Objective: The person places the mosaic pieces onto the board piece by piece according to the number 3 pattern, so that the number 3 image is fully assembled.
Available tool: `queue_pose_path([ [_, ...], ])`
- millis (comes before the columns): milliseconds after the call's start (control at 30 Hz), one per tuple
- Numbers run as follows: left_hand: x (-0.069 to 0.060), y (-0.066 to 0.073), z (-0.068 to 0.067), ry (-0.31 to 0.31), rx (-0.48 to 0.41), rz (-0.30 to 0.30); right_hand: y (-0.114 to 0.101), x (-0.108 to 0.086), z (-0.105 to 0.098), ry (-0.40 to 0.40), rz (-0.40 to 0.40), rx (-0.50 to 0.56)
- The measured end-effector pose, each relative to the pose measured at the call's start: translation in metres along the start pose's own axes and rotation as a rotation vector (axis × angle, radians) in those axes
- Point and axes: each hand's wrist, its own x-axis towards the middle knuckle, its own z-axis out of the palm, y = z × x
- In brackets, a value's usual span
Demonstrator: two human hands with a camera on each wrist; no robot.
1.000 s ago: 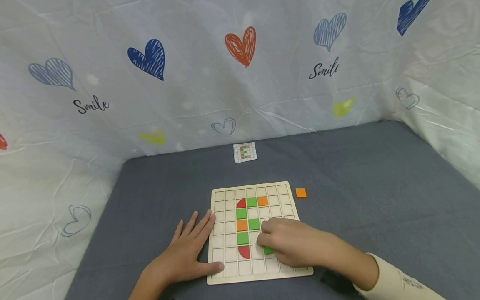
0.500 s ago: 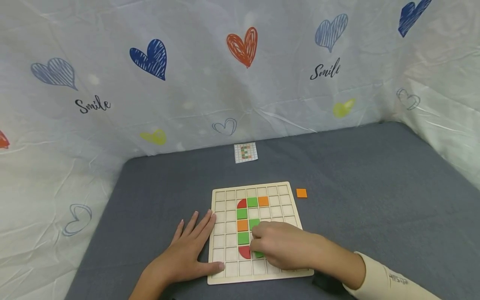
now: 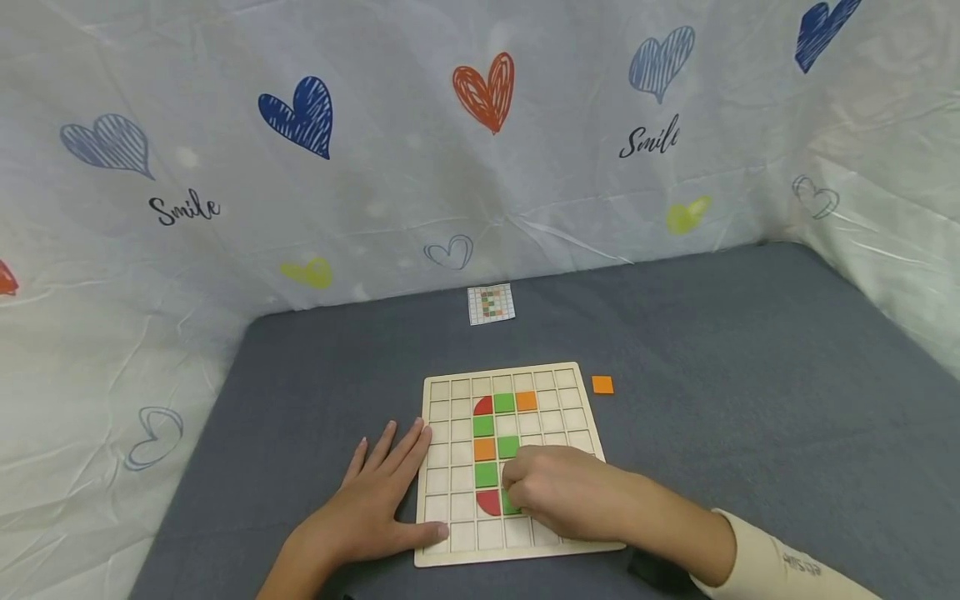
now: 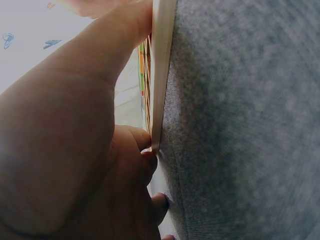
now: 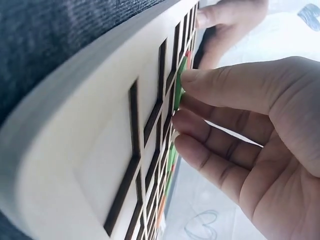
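Note:
My right hand [image 3: 573, 493] pinches a green square tile [image 3: 511, 503] at the lower part of a wooden grid board [image 3: 457, 560]. In the right wrist view the thumb lies on this green tile [image 5: 180, 85], which looks slightly tilted at its cell. Just left of it sits a red quarter-circle tile [image 3: 489, 502]. Spread along the board's left edge, my left hand [image 3: 371, 508] has its thumb on the lower-left corner and fingertips at the side. Other green, orange and red tiles form a column and short rows on the board; my right hand covers several cells.
A loose orange square tile [image 3: 602, 385] lies on the dark grey cloth [image 3: 712, 358], right of the board's far corner. Beyond the board lies a small printed pattern card [image 3: 491, 305]. A white curtain with hearts [image 3: 390, 183] hangs behind the table.
My right hand has moved left with the green tile, bringing it beside the lower red quarter-circle tile. The left hand and the board have stayed in place.

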Motion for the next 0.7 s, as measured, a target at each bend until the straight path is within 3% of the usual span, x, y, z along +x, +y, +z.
queue_pose_path([
  [233, 0.000, -0.001, 0.000, -0.003, -0.001, 0.005, -0.001, -0.007, 0.000, 0.056, -0.035, -0.014],
  [400, 0.000, -0.001, 0.001, -0.001, 0.002, 0.010, 0.006, -0.015, -0.002, 0.062, -0.031, 0.072],
  [533, 0.001, 0.000, 0.001, 0.001, 0.004, 0.007, 0.023, -0.025, -0.008, 0.099, 0.050, 0.134],
  [700, 0.001, -0.001, 0.001, 0.004, 0.003, 0.014, 0.053, -0.045, -0.015, 0.186, 0.208, 0.079],
])
